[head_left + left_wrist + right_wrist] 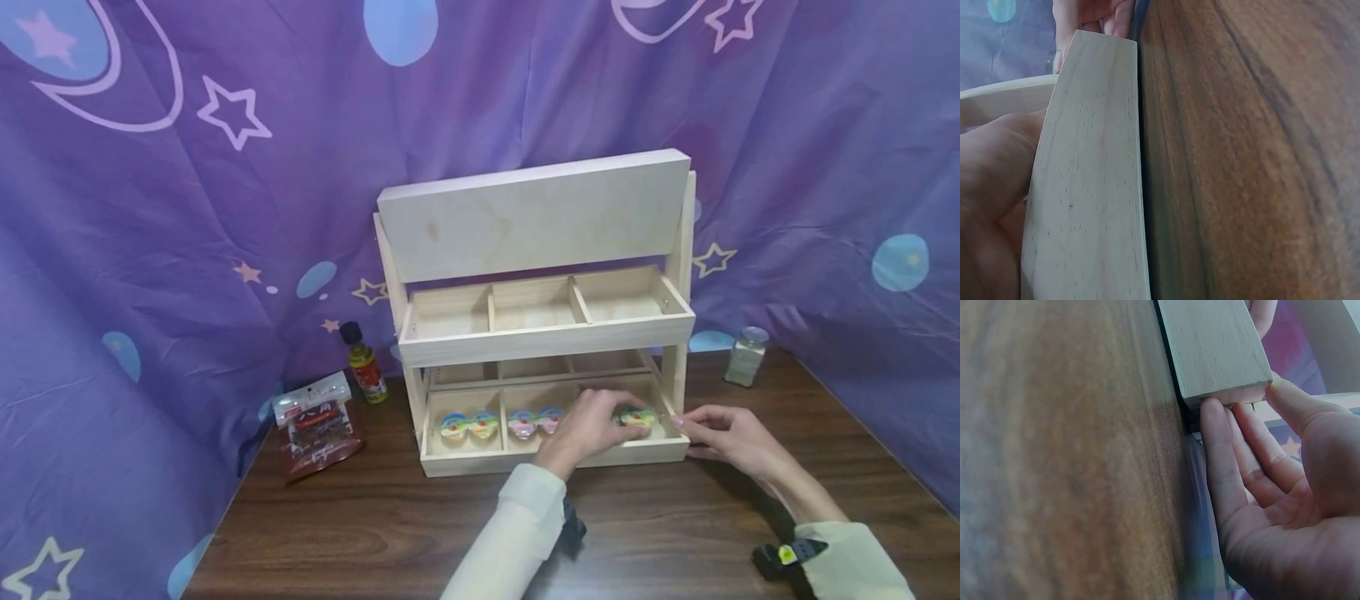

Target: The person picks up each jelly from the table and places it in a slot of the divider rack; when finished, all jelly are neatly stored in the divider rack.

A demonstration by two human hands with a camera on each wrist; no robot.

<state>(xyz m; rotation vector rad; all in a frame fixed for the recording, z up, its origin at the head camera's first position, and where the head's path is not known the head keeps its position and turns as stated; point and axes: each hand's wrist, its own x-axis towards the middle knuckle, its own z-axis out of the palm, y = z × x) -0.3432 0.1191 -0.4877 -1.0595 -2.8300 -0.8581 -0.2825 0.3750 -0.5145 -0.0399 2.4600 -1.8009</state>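
Observation:
A pale wooden two-tier rack (547,337) stands on the table, each tier split into three compartments. My left hand (588,425) reaches into the lower tier's right compartment, its thumb and index finger around a jelly cup (637,419) with a bright printed lid; the palm hides what lies beneath. In the left wrist view that hand is partly behind the front board (1094,156). My right hand (738,437) holds the lower tier's right front corner. In the right wrist view its thumb is at the board's (1216,350) upper edge and its fingertips touch the end face.
Paired jelly cups lie in the lower left (468,427) and middle (534,422) compartments. Left of the rack are a dark-capped bottle (366,368) and a red-brown spice packet (318,429). A lidded glass jar (746,358) stands at the right. A purple curtain (315,167) hangs behind.

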